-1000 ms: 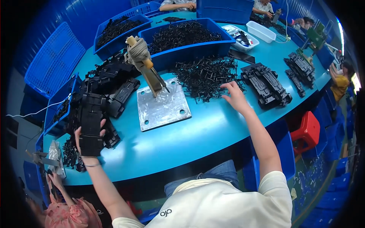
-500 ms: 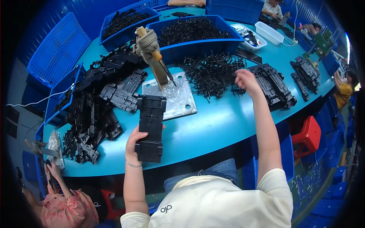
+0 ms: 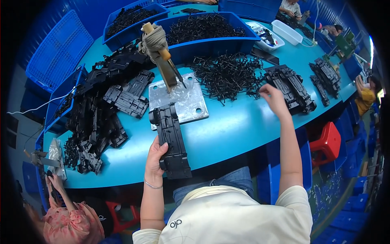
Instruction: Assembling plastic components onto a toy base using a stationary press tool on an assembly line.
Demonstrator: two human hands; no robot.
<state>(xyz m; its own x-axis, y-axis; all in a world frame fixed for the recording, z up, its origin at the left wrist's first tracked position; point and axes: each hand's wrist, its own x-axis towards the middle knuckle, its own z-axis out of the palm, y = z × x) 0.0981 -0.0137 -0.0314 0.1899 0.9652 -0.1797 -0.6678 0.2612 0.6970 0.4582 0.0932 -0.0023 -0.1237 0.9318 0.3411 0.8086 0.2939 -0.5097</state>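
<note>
My left hand grips a long black plastic chassis, like the underside of a toy vehicle, by its left edge. It is held in front of the table's near edge, with its far end overlapping the corner of a silver metal plate. My right hand is bent at the wrist beside a heap of small black plastic pieces. Its fingers are drawn together at the heap's right edge; whether a small piece is between them I cannot make out. Right beyond it lie several similar chassis in a row.
A cloth-wrapped post with a pointed tool stands over the plate. Blue bins of small black parts sit behind. A pile of black chassis covers the left side. Near me are a red stool and a co-worker's sleeve.
The chassis has turned in my left hand, now tilted with its ridged face showing, and moved slightly right. My right hand has shifted a little right and down, its fingers at the heap's edge.
</note>
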